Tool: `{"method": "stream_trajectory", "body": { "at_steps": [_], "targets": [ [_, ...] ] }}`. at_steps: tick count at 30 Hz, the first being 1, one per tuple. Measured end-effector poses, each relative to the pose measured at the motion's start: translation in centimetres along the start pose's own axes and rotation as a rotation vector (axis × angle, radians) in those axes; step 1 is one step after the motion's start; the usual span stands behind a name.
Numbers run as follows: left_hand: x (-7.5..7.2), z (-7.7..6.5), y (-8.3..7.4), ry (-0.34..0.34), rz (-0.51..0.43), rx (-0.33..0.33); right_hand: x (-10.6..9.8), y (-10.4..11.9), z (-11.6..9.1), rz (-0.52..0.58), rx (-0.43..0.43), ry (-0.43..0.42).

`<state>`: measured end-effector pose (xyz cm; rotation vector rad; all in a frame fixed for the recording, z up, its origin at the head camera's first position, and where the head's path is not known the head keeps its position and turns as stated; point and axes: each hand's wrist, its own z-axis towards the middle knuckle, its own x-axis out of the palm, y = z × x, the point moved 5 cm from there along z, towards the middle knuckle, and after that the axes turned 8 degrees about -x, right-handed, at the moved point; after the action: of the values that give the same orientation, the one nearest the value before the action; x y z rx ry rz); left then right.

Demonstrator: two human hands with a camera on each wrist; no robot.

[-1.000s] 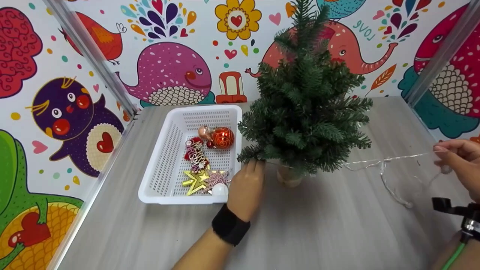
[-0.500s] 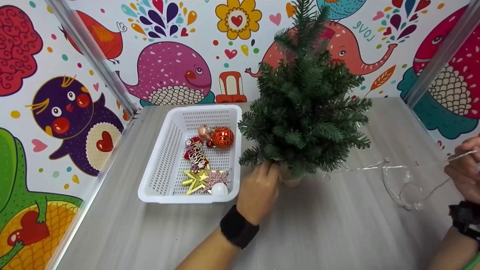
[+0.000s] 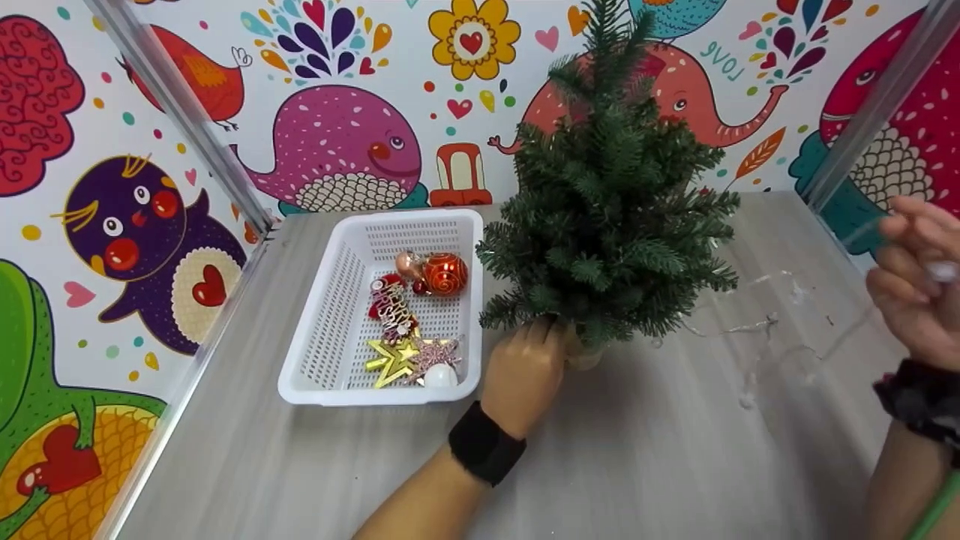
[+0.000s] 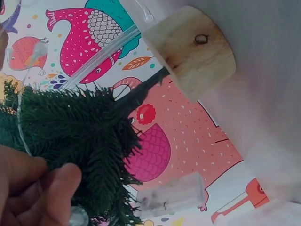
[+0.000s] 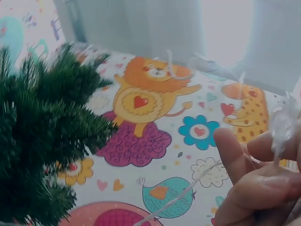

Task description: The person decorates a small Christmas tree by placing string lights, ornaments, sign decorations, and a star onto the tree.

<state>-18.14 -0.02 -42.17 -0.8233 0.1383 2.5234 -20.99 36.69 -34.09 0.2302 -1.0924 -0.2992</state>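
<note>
A small green artificial Christmas tree (image 3: 611, 202) stands upright; its wooden base (image 4: 195, 54) shows in the left wrist view. My left hand (image 3: 525, 375) is at the tree's lower left branches, fingertips partly hidden under them in the head view. In the left wrist view its thumb and finger pinch the thin clear wire of a string of lights (image 4: 19, 117), with a round bulb (image 4: 78, 216) below them. Out to the right, my raised right hand (image 3: 915, 292) holds another stretch of the string, its fingers curled around it. Slack string lights (image 3: 739, 328) trail between tree and right hand.
Left of the tree is a white perforated basket (image 3: 379, 397), with a red ball ornament (image 3: 445, 274), gold star (image 3: 390, 364), pink glitter star (image 3: 435, 354) and lettered ornament (image 3: 391, 307). A clear box-like thing (image 4: 171, 195) lies behind the tree. Printed panels wall the table.
My left hand has moved right, from beside the basket to the tree's base. My right hand has shifted about at the right edge and risen, and the slack string has moved with it.
</note>
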Motion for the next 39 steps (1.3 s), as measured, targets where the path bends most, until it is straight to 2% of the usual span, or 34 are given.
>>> {"method": "stream_trajectory", "body": {
  "at_steps": [3, 7, 9, 12, 17, 20, 23, 28, 30, 32, 35, 39],
  "targets": [
    [-0.1, 0.0, 0.0, -0.008, 0.006, 0.002, 0.5, -0.2, 1.9, -0.131, 0.018, -0.042],
    [-0.1, 0.0, -0.2, -0.004, 0.001, 0.02, 1.1, -0.6, 3.9, -0.378, 0.008, -0.138],
    [-0.1, 0.0, -0.3, 0.003, -0.008, 0.032, 1.5, -1.0, 4.5, -0.517, 0.009, -0.156],
    [-0.3, -0.1, -0.6, 0.008, -0.014, 0.055, 2.2, -1.6, 5.2, -0.676, 0.036, -0.104],
    [-1.7, -0.2, -1.4, -0.009, 0.025, 0.097, 3.3, -2.1, 5.4, -0.846, 0.047, -0.008],
    [-3.1, 0.2, -2.0, -0.014, 0.035, 0.11, 3.8, -2.2, 5.4, -0.913, 0.04, -0.001],
    [-4.6, 0.8, -3.3, -0.004, -0.017, 0.122, 4.2, -2.2, 5.5, -0.968, 0.031, -0.005],
    [-6.6, 3.3, -6.8, 0.021, -0.226, 0.18, 4.3, -2.5, 5.3, -1.074, 0.071, -0.031],
    [-6.9, 4.7, -8.4, 0.036, -0.297, 0.212, 4.3, -2.7, 5.1, -1.136, 0.102, -0.02],
    [-6.7, 6.2, -9.8, 0.064, -0.322, 0.235, 4.4, -3.0, 4.8, -1.199, 0.123, 0.013],
    [-5.8, 8.4, -11.6, 0.118, -0.244, 0.242, 4.7, -3.4, 4.2, -1.314, 0.142, 0.068],
    [-4.1, 10.9, -13.5, 0.186, -0.025, 0.225, 5.1, -3.3, 3.2, -1.552, 0.167, 0.109]
  ]
}}
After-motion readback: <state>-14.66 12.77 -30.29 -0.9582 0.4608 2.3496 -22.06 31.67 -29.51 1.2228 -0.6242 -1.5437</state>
